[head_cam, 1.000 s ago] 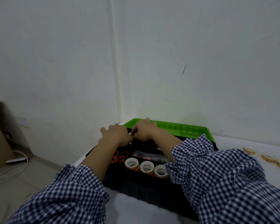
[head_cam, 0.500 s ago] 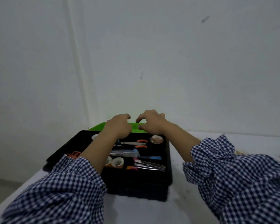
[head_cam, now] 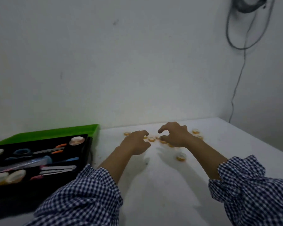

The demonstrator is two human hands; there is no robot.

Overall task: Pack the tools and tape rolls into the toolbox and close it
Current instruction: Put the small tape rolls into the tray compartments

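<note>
The black toolbox [head_cam: 87,154] lies open at the left with its green lid [head_cam: 55,132] behind it. Inside are scissors [head_cam: 39,150], several tape rolls [head_cam: 76,140] and other tools. Several small yellow tape rolls [head_cam: 151,139] are scattered on the white table [head_cam: 162,185] near the wall; one roll [head_cam: 181,156] lies apart, closer to me. My left hand [head_cam: 136,142] and my right hand [head_cam: 174,134] hover over the cluster with fingers curled and apart, holding nothing that I can see.
A white wall stands just behind the table. Black cables [head_cam: 238,66] hang down the wall at the upper right. The table's right edge [head_cam: 258,141] runs diagonally at the right. My checked sleeves fill the bottom of the view.
Both hands left the toolbox and moved right to the loose tape rolls on the table. My view swung right, so the toolbox now sits at the left.
</note>
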